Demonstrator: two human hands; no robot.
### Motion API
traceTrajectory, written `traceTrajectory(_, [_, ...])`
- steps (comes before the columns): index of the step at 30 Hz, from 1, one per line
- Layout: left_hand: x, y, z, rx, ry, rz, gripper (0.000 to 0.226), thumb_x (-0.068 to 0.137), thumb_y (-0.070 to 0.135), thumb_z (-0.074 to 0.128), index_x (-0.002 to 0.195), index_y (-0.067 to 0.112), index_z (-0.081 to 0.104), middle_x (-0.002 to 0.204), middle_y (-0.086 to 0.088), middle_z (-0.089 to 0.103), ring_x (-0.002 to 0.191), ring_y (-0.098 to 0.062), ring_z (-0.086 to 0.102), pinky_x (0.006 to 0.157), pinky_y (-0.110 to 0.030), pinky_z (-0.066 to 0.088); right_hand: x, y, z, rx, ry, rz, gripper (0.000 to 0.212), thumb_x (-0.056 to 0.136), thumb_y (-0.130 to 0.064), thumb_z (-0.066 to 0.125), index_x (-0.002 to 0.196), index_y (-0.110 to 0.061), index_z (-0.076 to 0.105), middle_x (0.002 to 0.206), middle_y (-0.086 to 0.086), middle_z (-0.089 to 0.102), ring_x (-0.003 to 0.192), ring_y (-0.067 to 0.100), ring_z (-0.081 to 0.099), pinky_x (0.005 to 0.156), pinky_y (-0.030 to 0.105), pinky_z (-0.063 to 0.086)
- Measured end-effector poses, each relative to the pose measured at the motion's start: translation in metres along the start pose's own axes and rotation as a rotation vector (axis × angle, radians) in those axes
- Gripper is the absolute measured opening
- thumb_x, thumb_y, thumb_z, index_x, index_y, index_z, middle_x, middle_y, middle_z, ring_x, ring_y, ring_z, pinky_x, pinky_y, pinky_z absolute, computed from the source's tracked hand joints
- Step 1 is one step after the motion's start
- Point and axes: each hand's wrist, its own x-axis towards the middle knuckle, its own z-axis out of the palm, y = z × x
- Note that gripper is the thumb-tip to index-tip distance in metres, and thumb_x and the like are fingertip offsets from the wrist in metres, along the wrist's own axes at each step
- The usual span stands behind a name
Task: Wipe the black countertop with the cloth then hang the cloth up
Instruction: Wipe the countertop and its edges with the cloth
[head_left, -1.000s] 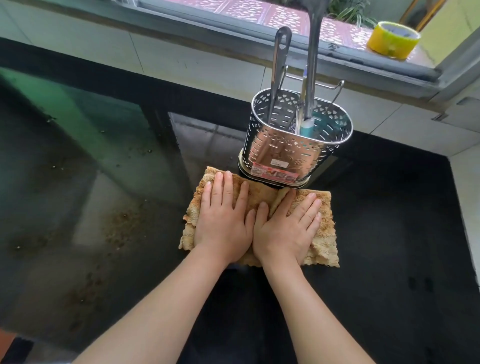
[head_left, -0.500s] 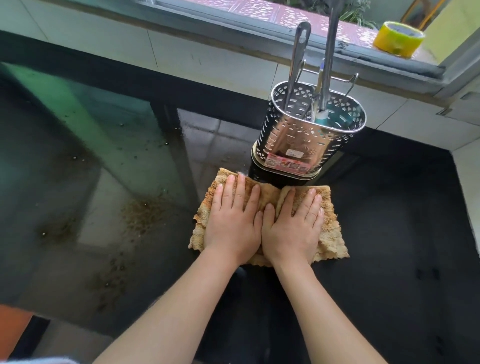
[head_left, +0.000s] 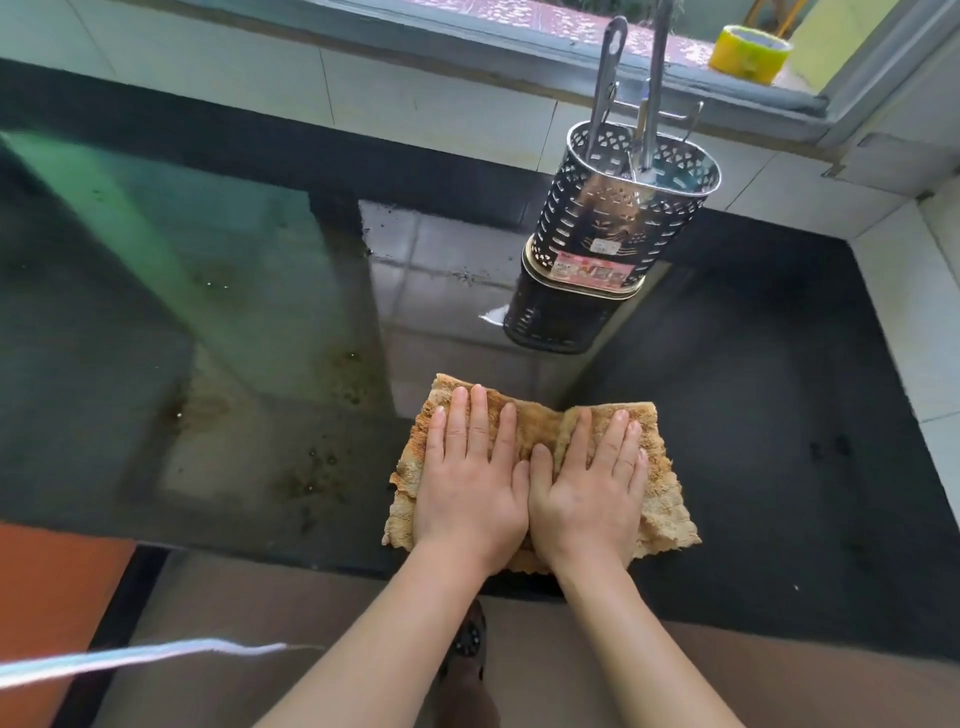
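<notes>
A tan, fuzzy cloth (head_left: 667, 499) lies flat on the glossy black countertop (head_left: 779, 415), close to its front edge. My left hand (head_left: 467, 478) presses flat on the cloth's left half, fingers spread. Beside it, thumbs almost touching, my right hand (head_left: 592, 483) presses flat on the right half. A raised fold runs up the cloth between the two hands. Brown grime and specks mark the counter to the left of the cloth.
A perforated steel utensil holder (head_left: 618, 218) with utensil handles stands on the counter behind the cloth, well apart from it. White wall tiles (head_left: 415, 104) run behind and at the right. A yellow tape roll (head_left: 748, 52) sits on the window sill. Floor and a foot (head_left: 467, 649) show below the edge.
Both hands have drawn the cloth toward the counter's front edge, away from the utensil holder it was touching. The view has tilted down, so the floor now shows.
</notes>
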Motion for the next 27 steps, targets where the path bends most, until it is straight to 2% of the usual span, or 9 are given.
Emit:
traceTrajectory(5, [-0.031,-0.014,-0.003,0.005,-0.015,0.024,0.066,0.097,0.048,-0.012,0.156,0.018,-0.017,0.165,-0.015,-0.028,0.15,-0.03,-0.034,0.122,-0.048,-0.023,-0.035,-0.01,0.009,-0.025,0.03,0.041,0.075,0.099,-0.059,0.013,0.161,-0.018,0.005,0.168,0.019,-0.01,0.155,0.032,-0.015,0.125,0.047,-0.007])
traceTrajectory(8, [-0.043,-0.024,-0.005,0.009,-0.033,0.033,0.066,0.096,0.047,-0.015,0.155,0.017,-0.019,0.163,-0.015,-0.031,0.149,-0.03,-0.036,0.122,-0.049,-0.023,-0.049,-0.02,0.012,-0.045,0.026,0.065,0.076,0.098,-0.059,0.008,0.161,-0.017,0.004,0.167,0.021,-0.009,0.155,0.033,-0.014,0.125,0.048,-0.006])
traceTrajectory(11, [-0.052,-0.038,-0.007,0.008,-0.036,0.03,0.067,0.095,0.046,-0.016,0.155,0.017,-0.021,0.163,-0.015,-0.033,0.148,-0.03,-0.037,0.123,-0.049,-0.022,-0.06,-0.034,0.012,-0.036,0.023,0.071,0.084,0.091,-0.061,-0.003,0.161,-0.016,0.002,0.167,0.022,-0.01,0.154,0.034,-0.014,0.124,0.048,-0.007])
traceTrajectory(17, [-0.065,-0.081,-0.016,0.039,-0.013,0.016,0.066,0.097,0.045,-0.013,0.157,0.015,-0.015,0.164,-0.016,-0.027,0.151,-0.033,-0.029,0.126,-0.05,-0.014,-0.075,-0.075,0.023,-0.014,0.001,0.056,0.083,0.09,-0.062,-0.007,0.158,-0.015,-0.008,0.165,0.024,-0.017,0.153,0.037,-0.02,0.123,0.051,-0.01])
traceTrajectory(27, [-0.044,-0.119,-0.029,0.061,-0.001,-0.039,0.067,0.097,0.047,-0.012,0.158,0.017,-0.011,0.166,-0.017,-0.021,0.153,-0.031,-0.026,0.126,-0.051,-0.011,-0.053,-0.12,0.027,-0.006,-0.04,0.043,0.081,0.089,-0.062,-0.01,0.154,-0.014,-0.021,0.158,0.025,-0.032,0.149,0.039,-0.029,0.122,0.053,-0.014])
